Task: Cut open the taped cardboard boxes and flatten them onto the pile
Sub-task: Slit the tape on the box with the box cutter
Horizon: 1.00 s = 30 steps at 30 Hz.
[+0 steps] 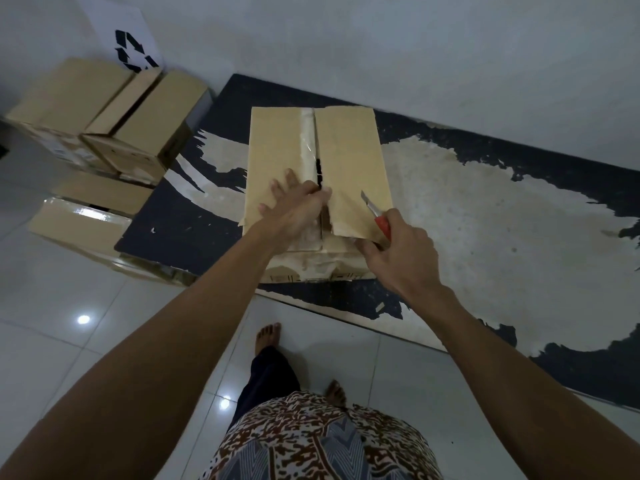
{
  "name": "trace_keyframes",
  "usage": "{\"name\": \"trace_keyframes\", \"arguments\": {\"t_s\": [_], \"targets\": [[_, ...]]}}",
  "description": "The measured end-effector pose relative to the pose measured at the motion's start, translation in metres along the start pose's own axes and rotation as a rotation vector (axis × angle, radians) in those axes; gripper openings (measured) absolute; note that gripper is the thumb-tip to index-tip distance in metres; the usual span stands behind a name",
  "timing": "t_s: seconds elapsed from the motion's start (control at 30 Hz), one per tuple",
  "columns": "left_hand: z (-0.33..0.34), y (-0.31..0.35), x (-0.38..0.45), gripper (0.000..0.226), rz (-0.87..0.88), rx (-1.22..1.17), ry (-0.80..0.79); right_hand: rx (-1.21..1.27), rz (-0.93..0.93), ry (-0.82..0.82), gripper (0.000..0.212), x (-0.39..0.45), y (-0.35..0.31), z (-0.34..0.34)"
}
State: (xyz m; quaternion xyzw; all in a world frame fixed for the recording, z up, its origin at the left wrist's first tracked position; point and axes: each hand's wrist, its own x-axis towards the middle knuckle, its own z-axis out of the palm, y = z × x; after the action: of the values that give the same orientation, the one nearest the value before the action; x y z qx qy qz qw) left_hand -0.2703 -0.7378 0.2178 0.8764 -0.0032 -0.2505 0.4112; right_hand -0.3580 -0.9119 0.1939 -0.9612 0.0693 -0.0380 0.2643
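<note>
Two hands work over one box (pixel 349 157) that sits near the left end of a worn black mat (pixel 519 209) on the tiled floor (pixel 86 299). The left hand (pixel 294 209) lies on the left flap, fingers spread, its thumb hooked into the slit along the taped centre seam (pixel 309 140), which gapes partway. The right hand (pixel 401 251) grips a red-handled knife (pixel 375 214), blade out and pointing away over the right flap, which is lifted at its near corner. Off the mat's left edge stand more boxes (pixel 114 112), with a recycling sign (pixel 128 46) against the wall behind them.
</note>
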Motion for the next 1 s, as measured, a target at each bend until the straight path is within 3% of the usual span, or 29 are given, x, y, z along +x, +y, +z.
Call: {"name": "trace_keyframes", "arguments": {"t_s": [0.07, 0.17, 0.23, 0.37, 0.67, 0.8, 0.9, 1.0], "targets": [[-0.011, -0.01, -0.004, 0.066, 0.077, 0.148, -0.107, -0.039, -0.004, -0.009, 0.038, 0.0, 0.0, 0.001], [-0.034, -0.017, -0.007, 0.111, 0.177, 0.578, -0.281, -0.078, 0.004, -0.011, 0.042, 0.0, -0.001, 0.003], [-0.043, -0.015, -0.006, 0.133, 0.232, 0.855, -0.314, -0.094, 0.012, -0.005, 0.044, -0.001, -0.002, 0.004], [-0.045, -0.012, -0.007, 0.119, 0.349, 0.991, -0.143, -0.114, 0.027, -0.017, 0.044, -0.002, -0.004, 0.004], [-0.051, -0.028, -0.028, 0.072, 0.725, 1.164, -0.051, -0.131, 0.024, -0.033, 0.05, -0.002, -0.002, 0.001], [-0.044, -0.038, -0.038, 0.056, 0.801, 0.871, 0.07, -0.116, 0.043, -0.033, 0.056, -0.003, -0.001, 0.001], [-0.035, -0.047, -0.042, 0.052, 0.763, 0.633, 0.166, -0.119, 0.056, -0.03, 0.056, -0.005, -0.003, 0.001], [-0.024, -0.053, -0.04, 0.054, 0.758, 0.775, 0.227, -0.051, 0.079, -0.051, 0.058, -0.006, -0.007, -0.002]]}}
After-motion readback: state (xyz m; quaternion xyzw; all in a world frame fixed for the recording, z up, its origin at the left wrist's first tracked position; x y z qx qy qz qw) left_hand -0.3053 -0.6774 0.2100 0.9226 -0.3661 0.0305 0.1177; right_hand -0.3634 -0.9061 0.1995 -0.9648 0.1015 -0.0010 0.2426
